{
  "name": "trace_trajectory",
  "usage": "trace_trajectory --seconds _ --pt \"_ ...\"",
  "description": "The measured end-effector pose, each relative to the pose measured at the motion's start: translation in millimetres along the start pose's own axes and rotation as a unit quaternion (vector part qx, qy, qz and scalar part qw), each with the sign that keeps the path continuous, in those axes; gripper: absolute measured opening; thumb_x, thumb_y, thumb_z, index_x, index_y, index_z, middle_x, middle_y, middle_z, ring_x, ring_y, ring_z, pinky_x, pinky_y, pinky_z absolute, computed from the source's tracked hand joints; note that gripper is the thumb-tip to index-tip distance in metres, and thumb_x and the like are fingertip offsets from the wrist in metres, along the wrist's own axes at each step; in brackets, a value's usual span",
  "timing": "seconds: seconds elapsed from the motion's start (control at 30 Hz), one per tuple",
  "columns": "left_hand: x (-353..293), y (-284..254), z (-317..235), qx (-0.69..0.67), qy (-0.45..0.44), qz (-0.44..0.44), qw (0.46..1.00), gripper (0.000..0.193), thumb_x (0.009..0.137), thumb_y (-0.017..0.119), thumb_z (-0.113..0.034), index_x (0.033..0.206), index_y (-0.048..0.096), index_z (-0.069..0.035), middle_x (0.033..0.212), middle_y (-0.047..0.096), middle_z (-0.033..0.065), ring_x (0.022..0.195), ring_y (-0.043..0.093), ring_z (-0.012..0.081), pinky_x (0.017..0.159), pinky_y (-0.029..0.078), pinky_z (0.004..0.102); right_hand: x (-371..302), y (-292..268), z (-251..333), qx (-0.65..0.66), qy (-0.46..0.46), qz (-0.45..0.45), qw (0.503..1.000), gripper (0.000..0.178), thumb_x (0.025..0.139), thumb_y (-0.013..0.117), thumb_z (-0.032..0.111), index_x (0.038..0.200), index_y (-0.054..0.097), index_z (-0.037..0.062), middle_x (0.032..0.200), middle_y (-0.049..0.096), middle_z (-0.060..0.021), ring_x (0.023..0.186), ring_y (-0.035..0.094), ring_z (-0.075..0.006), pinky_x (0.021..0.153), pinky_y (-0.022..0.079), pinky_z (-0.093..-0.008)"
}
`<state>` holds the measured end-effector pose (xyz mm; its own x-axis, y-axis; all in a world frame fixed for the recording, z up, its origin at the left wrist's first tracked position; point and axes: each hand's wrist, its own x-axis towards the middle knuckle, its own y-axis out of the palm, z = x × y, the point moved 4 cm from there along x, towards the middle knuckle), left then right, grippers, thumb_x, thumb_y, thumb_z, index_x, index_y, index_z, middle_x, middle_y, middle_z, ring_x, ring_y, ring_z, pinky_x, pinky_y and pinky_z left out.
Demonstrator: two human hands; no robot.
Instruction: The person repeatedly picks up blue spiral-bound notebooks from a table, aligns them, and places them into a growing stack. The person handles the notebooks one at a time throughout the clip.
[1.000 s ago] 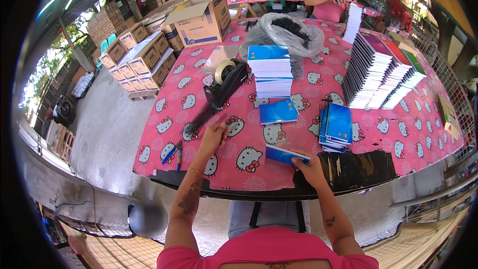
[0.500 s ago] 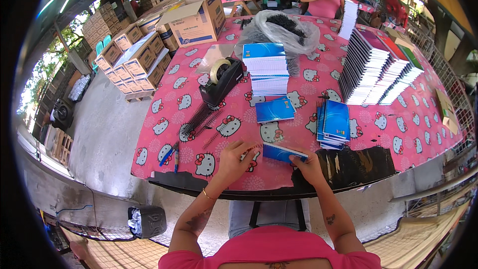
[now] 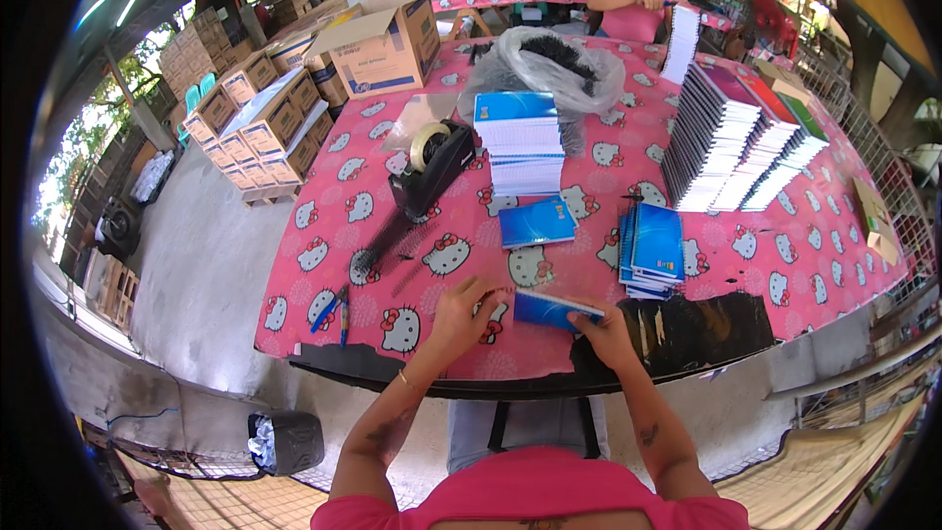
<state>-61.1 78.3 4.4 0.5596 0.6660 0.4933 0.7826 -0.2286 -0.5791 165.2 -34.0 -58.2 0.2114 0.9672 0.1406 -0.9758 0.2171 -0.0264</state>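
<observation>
A small blue-covered notebook lies at the table's near edge, its white page edges along the far side. My right hand grips its right end, thumb on top. My left hand is closed, fingertips drawn together by the notebook's left end; whatever they pinch is too thin to make out. Farther left rest several loose black spiral coils. Beyond the notebook are a flat blue notebook and a tall stack of blue notebooks. To the right, coil-bound blue notebooks are piled.
A black tape dispenser and blue pens sit on the left of the pink table. A plastic bag of black coils, a cardboard box and tall stacks of spiral notebooks stand farther back. Another person works beyond.
The notebook's far edge has tilted slightly, while both hands stay in nearly the same place. The whole view has shifted a little.
</observation>
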Motion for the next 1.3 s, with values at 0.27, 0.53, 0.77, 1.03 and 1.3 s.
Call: trace_trajectory --seconds 0.27,0.53,0.77,1.03,1.3 --pt "7 1 -17 0.03 0.043 0.119 0.992 0.02 0.089 0.071 -0.014 0.105 0.065 -0.004 0.094 0.06 0.0136 0.073 0.062 0.032 0.064 0.05 0.0395 -7 1 4 -0.014 -0.011 0.04 0.999 0.027 0.092 0.069 0.006 0.119 0.069 0.0017 0.101 0.07 -0.0041 0.091 0.059 -0.0094 0.081 0.049 -0.0265" --pt "15 4 -42 0.104 0.154 0.075 0.98 0.019 0.091 0.069 -0.02 0.102 0.064 -0.005 0.089 0.055 0.0109 0.076 0.061 0.0321 0.065 0.049 0.0424 -12 2 23 -0.032 -0.014 0.031 0.999 0.027 0.092 0.069 0.004 0.119 0.069 0.0013 0.101 0.071 -0.0051 0.09 0.06 -0.0104 0.082 0.049 -0.0276" --pt "21 6 -45 0.05 0.086 0.083 0.992 0.02 0.092 0.068 -0.023 0.1 0.064 -0.006 0.087 0.055 0.0104 0.072 0.06 0.032 0.063 0.049 0.0417 -13 0 25 -0.013 -0.012 0.004 1.0 0.026 0.093 0.068 0.005 0.118 0.069 0.0 0.101 0.071 -0.0056 0.091 0.06 -0.0105 0.081 0.049 -0.027" --pt "27 2 -45 0.09 0.032 0.135 0.986 0.034 0.089 0.072 -0.031 0.108 0.062 -0.005 0.101 0.056 0.0133 0.091 0.06 0.0332 0.074 0.048 0.0444 -12 4 26 0.039 -0.029 -0.012 0.999 0.026 0.094 0.067 0.005 0.12 0.068 -0.0004 0.102 0.07 -0.0041 0.092 0.059 -0.0088 0.082 0.048 -0.0254" --pt "-39 57 -57 0.522 0.068 0.128 0.841 0.084 0.095 0.045 -0.062 0.15 0.038 0.0 0.158 0.031 0.0243 0.149 0.024 0.0403 0.111 0.012 0.0712 -15 14 43 0.07 -0.009 -0.122 0.99 0.028 0.094 0.069 0.011 0.12 0.067 -0.0015 0.101 0.069 -0.0023 0.089 0.059 -0.0082 0.08 0.049 -0.0252"
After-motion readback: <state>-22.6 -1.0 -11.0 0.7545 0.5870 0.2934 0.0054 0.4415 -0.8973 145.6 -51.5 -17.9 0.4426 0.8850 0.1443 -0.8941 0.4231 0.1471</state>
